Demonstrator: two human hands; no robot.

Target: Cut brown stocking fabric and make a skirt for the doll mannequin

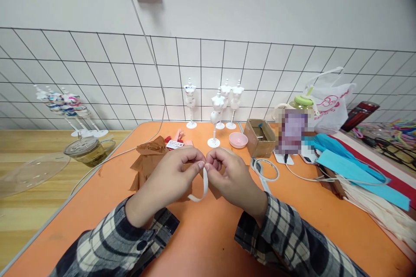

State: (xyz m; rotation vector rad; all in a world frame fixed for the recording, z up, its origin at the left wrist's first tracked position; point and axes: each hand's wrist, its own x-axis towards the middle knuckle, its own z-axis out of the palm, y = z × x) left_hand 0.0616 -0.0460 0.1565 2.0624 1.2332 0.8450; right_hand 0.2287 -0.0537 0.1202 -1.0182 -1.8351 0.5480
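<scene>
Over the orange table, my left hand [175,172] and my right hand [232,176] meet at the fingertips, each closed in a pinch. Between them is the upper end of a narrow white strip [205,184], perhaps ribbon or elastic. Its loose end hangs down and curls to the left. Behind and left of my left hand lies crumpled brown cloth [147,156]; some brown also shows below my fingers, and I cannot tell whether it is held. Just beyond my hands a small white dress-form stand [216,114] is upright beside a pink bowl [238,140].
More small white dress forms [191,101] line the wall. Right of the bowl stand a cardboard box [260,137], a cable coil [267,170], a blurred-out phone-like object [292,132] and blue cloth [357,173]. A lidded glass pot [86,149] is at left, with a cable [120,154] nearby.
</scene>
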